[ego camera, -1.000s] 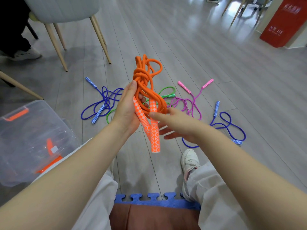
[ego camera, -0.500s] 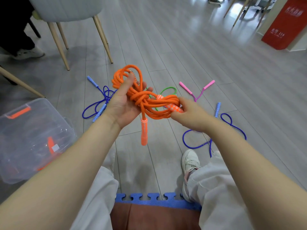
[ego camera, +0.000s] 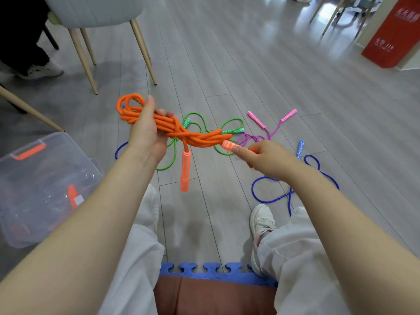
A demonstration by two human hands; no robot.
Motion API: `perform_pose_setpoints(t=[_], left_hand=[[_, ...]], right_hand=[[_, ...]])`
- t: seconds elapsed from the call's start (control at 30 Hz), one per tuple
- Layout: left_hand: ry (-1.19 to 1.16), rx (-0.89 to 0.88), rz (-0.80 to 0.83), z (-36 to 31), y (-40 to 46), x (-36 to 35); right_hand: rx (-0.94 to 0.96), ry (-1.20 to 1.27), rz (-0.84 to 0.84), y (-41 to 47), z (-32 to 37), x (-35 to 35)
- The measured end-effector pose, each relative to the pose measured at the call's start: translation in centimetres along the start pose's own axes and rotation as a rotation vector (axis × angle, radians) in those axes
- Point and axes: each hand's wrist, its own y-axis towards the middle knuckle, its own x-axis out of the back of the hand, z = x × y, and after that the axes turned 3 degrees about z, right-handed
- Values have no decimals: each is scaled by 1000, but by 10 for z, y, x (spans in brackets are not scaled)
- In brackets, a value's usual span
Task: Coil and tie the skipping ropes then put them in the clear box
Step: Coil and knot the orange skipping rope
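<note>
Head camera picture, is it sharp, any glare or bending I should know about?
Head view: the left hand, orange rope and right hand are slightly soft with motion; window glare washes the floor at top; wide-angle bending bows the floorboards; the clear box shows hazy reflections.

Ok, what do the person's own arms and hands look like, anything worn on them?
Both forearms are bare up to the frame edge: no sleeves, gloves, watch or bands show. The left hand and right hand show no rings on the sides visible here.
</note>
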Motion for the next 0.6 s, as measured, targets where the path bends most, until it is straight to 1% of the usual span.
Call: perform_pose_setpoints(t=[0.1, 0.3, 0.4, 0.47, 0.6], left_hand=[[-51, -31, -85, -2, 1, 2], [-71, -31, -200, -3, 7, 12], [-50, -45, -222, -2, 4, 13], [-32, -27, -227, 1, 1, 15], [-79, -19, -240, 3, -2, 16]], right_hand=[[-24, -29, -7, 3, -7, -1], [-54, -98, -17, 5, -8, -2], [-76, -168, -48, 6, -12, 1], [-94, -177, -29, 5, -16, 1], [-116, -192, -44, 3, -21, 4]])
